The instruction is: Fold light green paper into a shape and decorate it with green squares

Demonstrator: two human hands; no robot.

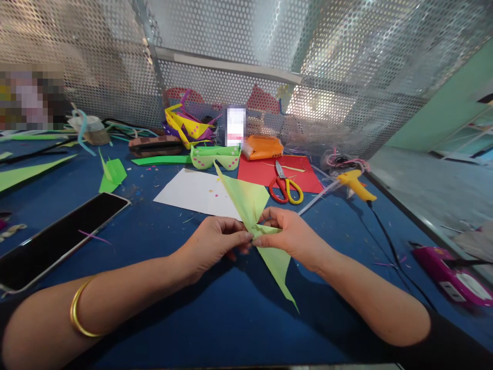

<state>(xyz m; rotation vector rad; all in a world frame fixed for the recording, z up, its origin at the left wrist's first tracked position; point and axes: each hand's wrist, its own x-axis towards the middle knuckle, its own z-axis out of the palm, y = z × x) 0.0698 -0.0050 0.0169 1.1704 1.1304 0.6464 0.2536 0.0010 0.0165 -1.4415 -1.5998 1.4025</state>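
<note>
A light green paper bow [246, 198], pinched narrow at its middle, is held above the blue table. My left hand [221, 236] closes thumb and fingers on its gathered centre from the left. From the right, my right hand [287, 234] grips the same centre, its fingertips close to the left thumb. One flared end points up and away, the other down toward me. The fingers partly hide the pinched middle. Just beyond lie a white paper sheet [192, 190], a red sheet [250, 172] and scissors [285, 185] with red and yellow handles.
A yellow glue gun [356, 185] with a cord lies right, near a magenta power strip [450, 275]. At left are a large black phone [61, 241] and a folded green paper piece [112, 174]. Paper glasses [215, 156] and an orange packet [264, 147] stand before the perforated metal screen [231, 31].
</note>
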